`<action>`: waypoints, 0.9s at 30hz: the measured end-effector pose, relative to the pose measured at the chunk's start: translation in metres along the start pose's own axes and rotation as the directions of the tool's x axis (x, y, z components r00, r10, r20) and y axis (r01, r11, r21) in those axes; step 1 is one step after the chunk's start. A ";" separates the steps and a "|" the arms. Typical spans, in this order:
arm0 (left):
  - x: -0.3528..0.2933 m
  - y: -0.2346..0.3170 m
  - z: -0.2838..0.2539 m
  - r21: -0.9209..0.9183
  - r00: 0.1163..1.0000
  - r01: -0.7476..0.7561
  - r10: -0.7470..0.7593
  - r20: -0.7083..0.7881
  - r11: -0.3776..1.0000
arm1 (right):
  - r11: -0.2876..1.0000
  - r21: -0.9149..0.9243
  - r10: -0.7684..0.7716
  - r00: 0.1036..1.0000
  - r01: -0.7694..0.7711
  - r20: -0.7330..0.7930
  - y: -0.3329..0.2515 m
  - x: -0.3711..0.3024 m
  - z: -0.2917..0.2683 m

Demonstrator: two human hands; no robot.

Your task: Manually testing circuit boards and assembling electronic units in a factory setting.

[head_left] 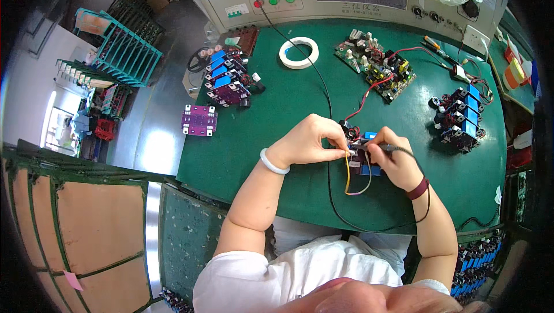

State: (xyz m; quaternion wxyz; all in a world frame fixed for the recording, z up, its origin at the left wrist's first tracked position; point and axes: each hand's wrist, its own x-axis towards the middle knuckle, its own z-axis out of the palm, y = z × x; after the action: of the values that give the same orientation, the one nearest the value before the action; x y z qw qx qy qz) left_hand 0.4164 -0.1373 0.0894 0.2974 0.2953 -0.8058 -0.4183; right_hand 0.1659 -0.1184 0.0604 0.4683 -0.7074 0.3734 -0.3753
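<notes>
Head view shows the left hand (pixel 309 140) pinching limp yellow wires (pixel 348 170) and the right hand (pixel 395 160) gripping a black probe (pixel 378 147) over a light, fragile circuit board (pixel 365 166), best held by its edges, on the green bench (pixel 277 111).

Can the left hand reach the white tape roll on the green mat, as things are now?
Probably yes, but not at once: the left hand is pinching wires at the small circuit board. The white tape roll lies apart, farther up the green mat, with only a black cable beside it.
</notes>
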 end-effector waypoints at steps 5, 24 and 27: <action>0.001 0.000 -0.005 0.051 1.000 -0.013 0.013 -0.008 0.999 | 0.989 0.066 0.134 0.991 -0.133 -0.001 0.000 0.004 -0.005; 0.003 0.002 -0.007 0.053 1.000 -0.024 0.025 -0.008 0.998 | 0.994 -0.014 0.114 0.991 -0.113 0.068 -0.013 0.007 -0.002; 0.002 -0.002 -0.001 0.006 1.000 -0.012 0.012 -0.007 1.000 | 0.997 -0.056 0.045 0.998 -0.043 0.033 -0.007 0.002 -0.002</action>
State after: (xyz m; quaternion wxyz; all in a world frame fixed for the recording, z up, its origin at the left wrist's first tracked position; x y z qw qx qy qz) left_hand 0.4164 -0.1398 0.0889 0.3021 0.2927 -0.8077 -0.4130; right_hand 0.1661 -0.1186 0.0674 0.4630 -0.7180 0.3911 -0.3423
